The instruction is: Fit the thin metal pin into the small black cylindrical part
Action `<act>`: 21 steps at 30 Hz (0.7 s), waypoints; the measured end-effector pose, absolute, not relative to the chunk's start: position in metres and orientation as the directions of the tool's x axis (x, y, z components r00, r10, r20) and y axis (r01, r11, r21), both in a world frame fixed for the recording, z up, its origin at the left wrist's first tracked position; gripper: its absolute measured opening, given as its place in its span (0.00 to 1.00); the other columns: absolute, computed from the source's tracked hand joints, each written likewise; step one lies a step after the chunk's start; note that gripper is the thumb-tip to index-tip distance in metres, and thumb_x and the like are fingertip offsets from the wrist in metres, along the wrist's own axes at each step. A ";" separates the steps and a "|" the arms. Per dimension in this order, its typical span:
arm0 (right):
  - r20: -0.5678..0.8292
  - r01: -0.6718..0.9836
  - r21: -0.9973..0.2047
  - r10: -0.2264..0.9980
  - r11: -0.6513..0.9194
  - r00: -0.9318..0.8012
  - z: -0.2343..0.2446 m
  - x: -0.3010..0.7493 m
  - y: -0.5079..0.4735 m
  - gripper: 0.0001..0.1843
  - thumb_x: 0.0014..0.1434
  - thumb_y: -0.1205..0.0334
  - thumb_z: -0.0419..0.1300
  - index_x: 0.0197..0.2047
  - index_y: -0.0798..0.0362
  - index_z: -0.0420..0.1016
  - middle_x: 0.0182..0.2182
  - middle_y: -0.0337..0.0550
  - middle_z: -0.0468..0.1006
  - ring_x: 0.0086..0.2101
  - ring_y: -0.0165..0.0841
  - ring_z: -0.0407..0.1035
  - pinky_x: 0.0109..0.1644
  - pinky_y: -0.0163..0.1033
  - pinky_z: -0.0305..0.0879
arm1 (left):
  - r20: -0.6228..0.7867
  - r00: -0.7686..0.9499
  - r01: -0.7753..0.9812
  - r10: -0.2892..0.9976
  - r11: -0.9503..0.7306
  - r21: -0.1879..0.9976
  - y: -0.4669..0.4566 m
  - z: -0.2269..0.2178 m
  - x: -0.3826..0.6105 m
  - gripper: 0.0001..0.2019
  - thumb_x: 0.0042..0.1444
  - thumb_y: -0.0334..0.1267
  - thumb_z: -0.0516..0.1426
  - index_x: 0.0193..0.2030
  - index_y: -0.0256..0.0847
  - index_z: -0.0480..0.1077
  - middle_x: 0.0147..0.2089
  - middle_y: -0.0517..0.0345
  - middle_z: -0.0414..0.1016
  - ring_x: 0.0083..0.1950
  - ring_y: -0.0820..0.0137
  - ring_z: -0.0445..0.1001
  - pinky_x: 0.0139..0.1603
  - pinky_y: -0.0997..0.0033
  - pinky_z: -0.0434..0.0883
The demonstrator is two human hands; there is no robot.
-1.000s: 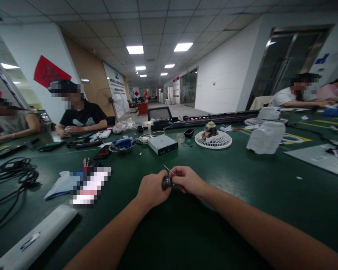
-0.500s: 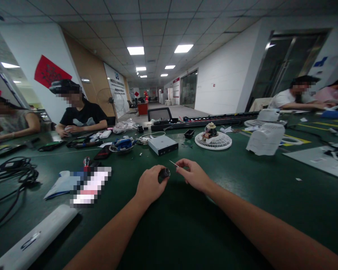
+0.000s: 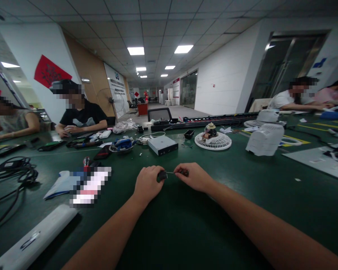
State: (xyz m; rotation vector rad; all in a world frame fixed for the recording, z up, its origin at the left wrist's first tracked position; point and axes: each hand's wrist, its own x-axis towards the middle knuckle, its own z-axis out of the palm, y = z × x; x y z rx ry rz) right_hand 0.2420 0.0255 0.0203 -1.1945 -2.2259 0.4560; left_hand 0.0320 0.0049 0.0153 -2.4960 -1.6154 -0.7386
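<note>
My left hand (image 3: 148, 183) grips a small dark cylindrical part (image 3: 162, 176) between its fingers and thumb. My right hand (image 3: 194, 177) faces it from the right, its fingertips pinched on a small dark bit (image 3: 184, 173). A thin metal wire (image 3: 170, 173) spans the short gap between the cylinder and those fingertips. Both hands hover just above the green work mat (image 3: 214, 213). What the wire enters inside the cylinder is hidden by my fingers.
Ahead stand a silver drive box (image 3: 162, 145), a white fan base (image 3: 213, 141) and a white fan housing (image 3: 265, 139). Black cables (image 3: 11, 176) lie far left, and a white tube (image 3: 33, 240) lies near left. Co-workers sit along both sides.
My hands have drawn closer together. The thin wire, earlier sticking out freely, now runs level between the dark cylinder and my right fingertips.
</note>
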 end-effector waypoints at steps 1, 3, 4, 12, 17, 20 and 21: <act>0.316 0.665 -0.520 0.844 0.536 -0.433 0.021 0.242 0.025 0.09 0.58 0.62 0.58 0.40 0.50 0.79 0.34 0.41 0.80 0.33 0.34 0.72 0.37 0.38 0.65 | 0.431 0.340 0.876 0.836 -0.449 0.179 0.003 0.016 0.033 0.10 0.55 0.34 0.59 0.45 0.44 0.71 0.44 0.58 0.76 0.46 0.63 0.73 0.46 0.63 0.65; 0.307 0.691 -0.498 0.852 0.524 -0.425 0.022 0.242 0.025 0.09 0.56 0.62 0.59 0.38 0.50 0.80 0.33 0.42 0.81 0.32 0.34 0.72 0.36 0.38 0.64 | 0.430 0.349 0.877 0.833 -0.452 0.164 0.002 0.017 0.035 0.10 0.55 0.35 0.59 0.45 0.44 0.72 0.44 0.57 0.76 0.46 0.63 0.73 0.47 0.63 0.65; 0.299 0.688 -0.499 0.850 0.527 -0.434 0.022 0.243 0.025 0.09 0.56 0.62 0.59 0.37 0.50 0.80 0.32 0.41 0.80 0.31 0.33 0.72 0.35 0.37 0.64 | 0.432 0.350 0.878 0.831 -0.451 0.158 0.002 0.017 0.035 0.10 0.55 0.35 0.59 0.45 0.44 0.72 0.44 0.57 0.76 0.46 0.63 0.73 0.47 0.63 0.65; 0.301 0.606 -0.587 0.840 0.537 -0.452 0.019 0.243 0.025 0.08 0.54 0.63 0.59 0.35 0.53 0.80 0.28 0.40 0.79 0.28 0.30 0.70 0.32 0.34 0.63 | 0.439 0.384 0.873 0.812 -0.475 0.115 0.006 0.015 0.031 0.12 0.55 0.33 0.59 0.47 0.45 0.72 0.44 0.57 0.75 0.45 0.63 0.72 0.45 0.64 0.64; 0.290 0.646 -0.546 0.844 0.534 -0.452 0.018 0.242 0.025 0.08 0.55 0.62 0.59 0.34 0.51 0.80 0.29 0.40 0.80 0.28 0.31 0.70 0.33 0.35 0.62 | 0.427 0.398 0.866 0.812 -0.487 0.117 0.006 0.016 0.031 0.12 0.55 0.33 0.58 0.47 0.45 0.73 0.44 0.57 0.75 0.45 0.64 0.72 0.45 0.64 0.64; 0.277 0.593 -0.605 0.839 0.531 -0.469 0.016 0.242 0.027 0.08 0.55 0.61 0.60 0.35 0.53 0.80 0.28 0.40 0.79 0.28 0.30 0.69 0.33 0.35 0.63 | 0.428 0.390 0.869 0.816 -0.480 0.124 0.005 0.016 0.031 0.12 0.56 0.33 0.58 0.47 0.45 0.73 0.44 0.57 0.75 0.45 0.64 0.72 0.45 0.64 0.64; 0.277 0.586 -0.617 0.842 0.525 -0.462 0.015 0.242 0.027 0.09 0.55 0.61 0.60 0.35 0.53 0.80 0.28 0.40 0.79 0.28 0.30 0.69 0.33 0.35 0.63 | 0.425 0.388 0.869 0.818 -0.478 0.127 0.005 0.016 0.031 0.12 0.56 0.34 0.58 0.47 0.45 0.73 0.44 0.57 0.75 0.45 0.64 0.71 0.45 0.64 0.64</act>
